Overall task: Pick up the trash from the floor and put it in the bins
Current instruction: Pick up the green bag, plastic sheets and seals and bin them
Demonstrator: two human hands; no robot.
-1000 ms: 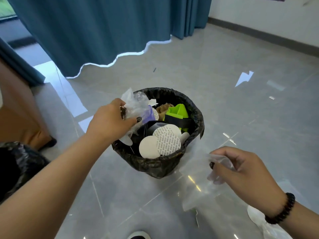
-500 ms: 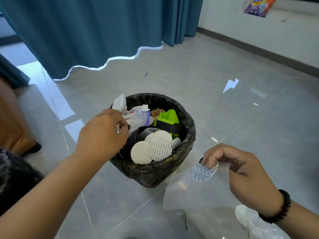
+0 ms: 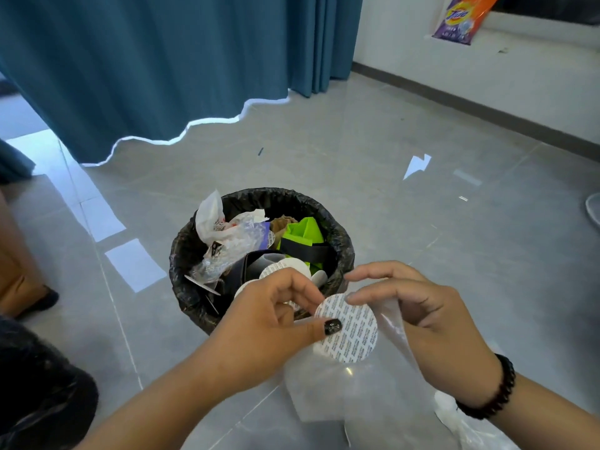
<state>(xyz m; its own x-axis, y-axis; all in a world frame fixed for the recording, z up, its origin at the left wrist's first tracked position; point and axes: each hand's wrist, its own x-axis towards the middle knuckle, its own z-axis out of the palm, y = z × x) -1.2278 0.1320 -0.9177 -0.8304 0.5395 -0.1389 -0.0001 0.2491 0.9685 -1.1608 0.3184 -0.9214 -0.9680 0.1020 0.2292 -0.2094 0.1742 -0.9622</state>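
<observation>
Seal disc (image 3: 349, 332) pinched by left hand (image 3: 276, 323) just short of the black-lined bin (image 3: 341, 251).
Right hand (image 3: 422, 316) grips clear plastic bag (image 3: 341, 394), fingertip on disc. Step: separating disc from bag; next, likely carry both over the rim and let go.

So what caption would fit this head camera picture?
Both hands, left and right, pinch a printed round seal on a clear plastic bag beside the full bin.

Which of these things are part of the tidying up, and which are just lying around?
Part of the job:
left hand pinching the round printed seal
right hand holding the clear plastic bag
black-lined bin

Just there:
blue curtain
detergent packet on the ledge
</observation>
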